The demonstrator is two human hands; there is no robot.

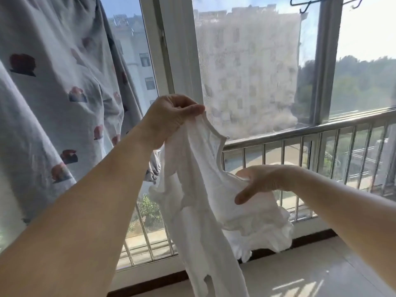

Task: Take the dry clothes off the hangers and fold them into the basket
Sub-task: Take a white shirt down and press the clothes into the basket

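Note:
A thin white garment hangs in the air in front of the window, crumpled and trailing down toward the floor. My left hand pinches its top edge between thumb and fingers, raised at centre frame. Lower and to the right, my right hand grips a bunched fold of the same garment. An empty dark hanger hangs at the top right. A grey printed garment with red motifs hangs at the left. No basket is in view.
A large window with a white frame fills the background. A metal railing runs across behind the garment. Glossy floor tiles lie at the lower right with sun patches on them.

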